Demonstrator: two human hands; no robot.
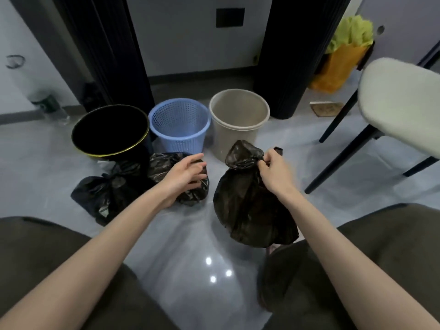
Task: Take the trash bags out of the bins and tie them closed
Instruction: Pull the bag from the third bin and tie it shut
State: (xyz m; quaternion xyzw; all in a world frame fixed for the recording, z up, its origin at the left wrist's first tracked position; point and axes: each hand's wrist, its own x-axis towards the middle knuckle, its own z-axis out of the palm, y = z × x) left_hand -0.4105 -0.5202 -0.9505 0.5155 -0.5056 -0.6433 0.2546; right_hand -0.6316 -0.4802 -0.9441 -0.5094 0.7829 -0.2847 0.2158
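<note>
Three bins stand in a row on the floor: a black bin (110, 131) with a gold rim, a blue mesh bin (179, 125) and a beige bin (239, 122), all without liners. Three black trash bags lie in front of them. The right bag (247, 208) stands upright with a knotted top, and my right hand (273, 171) pinches it at the knot. My left hand (188, 173) hovers over the middle bag (166, 167) with fingers loosely spread. The left bag (100, 194) lies tied on the floor.
A chair with a pale cushion (402, 103) and black legs stands at the right. A yellow bag (340, 65) leans by the far wall. Dark curtains (112, 48) hang behind the bins. My knees fill the bottom corners above the glossy grey floor (190, 246).
</note>
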